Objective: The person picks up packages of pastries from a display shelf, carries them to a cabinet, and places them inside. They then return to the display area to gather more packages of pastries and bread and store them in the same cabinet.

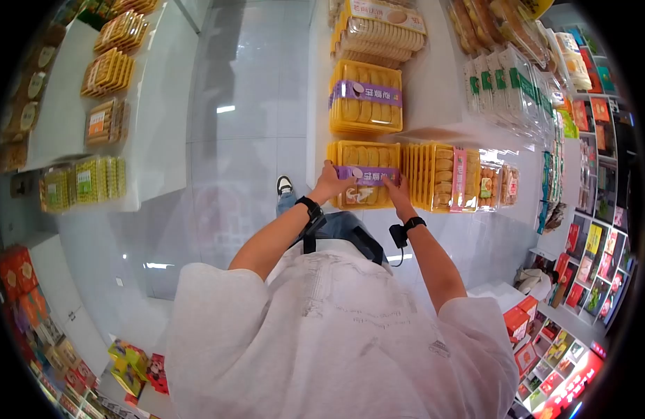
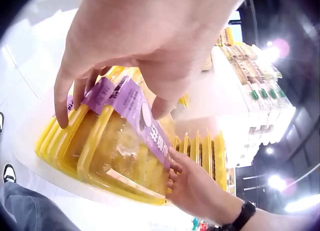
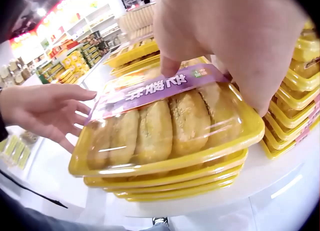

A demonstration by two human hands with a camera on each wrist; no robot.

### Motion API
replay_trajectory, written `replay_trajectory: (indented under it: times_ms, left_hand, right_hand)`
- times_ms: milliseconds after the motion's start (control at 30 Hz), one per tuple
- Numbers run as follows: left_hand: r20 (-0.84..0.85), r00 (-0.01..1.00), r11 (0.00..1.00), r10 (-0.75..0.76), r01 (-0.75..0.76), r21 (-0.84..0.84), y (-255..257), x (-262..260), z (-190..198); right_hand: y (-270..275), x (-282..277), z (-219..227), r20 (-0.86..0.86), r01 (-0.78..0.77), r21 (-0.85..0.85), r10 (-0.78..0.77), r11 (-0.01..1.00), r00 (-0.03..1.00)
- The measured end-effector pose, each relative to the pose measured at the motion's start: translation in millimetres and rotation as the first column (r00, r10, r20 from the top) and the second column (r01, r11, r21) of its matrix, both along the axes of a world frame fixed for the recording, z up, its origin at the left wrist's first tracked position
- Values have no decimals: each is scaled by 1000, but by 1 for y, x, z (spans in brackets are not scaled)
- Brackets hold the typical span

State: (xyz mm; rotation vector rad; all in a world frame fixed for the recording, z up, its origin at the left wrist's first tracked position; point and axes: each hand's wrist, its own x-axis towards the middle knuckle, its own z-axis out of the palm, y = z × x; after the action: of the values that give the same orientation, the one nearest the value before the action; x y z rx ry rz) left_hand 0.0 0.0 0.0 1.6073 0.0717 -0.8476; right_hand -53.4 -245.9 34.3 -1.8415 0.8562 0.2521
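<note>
Left grip (image 1: 332, 186) is spread wide, fingers loose along the left side of the top pastry tray (image 3: 175, 126), with the thumb by the purple label (image 3: 150, 93). Right grip (image 1: 399, 198) is on the other side, thumb up by the label and a finger down the right edge. From where I'm sitting I honestly can't tell if it's pinching the rim or just touching it, since the right wrist cam mostly gives me the back of the hand.

The tray itself is yellow with a clear lid and a row of golden oblong pastries inside, sitting on top of a pile of matching yellow trays (image 3: 175, 187) at the near edge of the white desk (image 1: 438, 98). Just to the right I've got a leaning row of yellow trays (image 1: 424, 176) with a pink label (image 1: 460, 179) on the end one, then a couple of small clear packs (image 1: 488, 187).

Farther up my head view there's another purple-labelled pile (image 1: 366, 112), then packs of pale round biscuits (image 1: 384, 36). Green-labelled clear packs (image 1: 514, 87) sit off to the right. Way over left, a second white counter (image 1: 158, 119) carries more packs, including green ones (image 1: 99, 183).
</note>
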Motion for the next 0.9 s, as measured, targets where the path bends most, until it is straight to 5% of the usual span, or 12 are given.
replay_trajectory:
  times_ms: [67,100,167,533,600,700,833,900]
  left_hand:
    - [73,996,993,50,-57,104,-34,-32,27]
    - [121,992,983,22,-43,178,24,39,11]
    - [238,960,867,-147,9,499,29,24,16]
    - [30,995,970,-91,82,228,15,45,21]
    - [-56,996,982,65,-74,-173,22,51,39]
    - [-160,987,934,-25,-34,-356,46,80,98]
    - [-137,984,897,-113,41,-441,74,92,112]
    - [-115,993,921,-23,-23,-389,86,91,118]
  right_hand:
    - [-34,-33,26,-77,-18,-63,13,998,997]
    - [24,38,-18,-31,4,14,-3,1000,1000]
    - [31,28,-24,-84,1,-31,-4,1000,996]
    - [23,26,18,-49,52,-2,-52,999,997]
    - [26,25,42,15,47,77,-48,996,999]
    - [41,34,88,141,-26,201,-3,979,990]
    - [66,50,118,251,-93,183,45,979,967]
    - [77,63,131,176,-173,105,153,979,973]
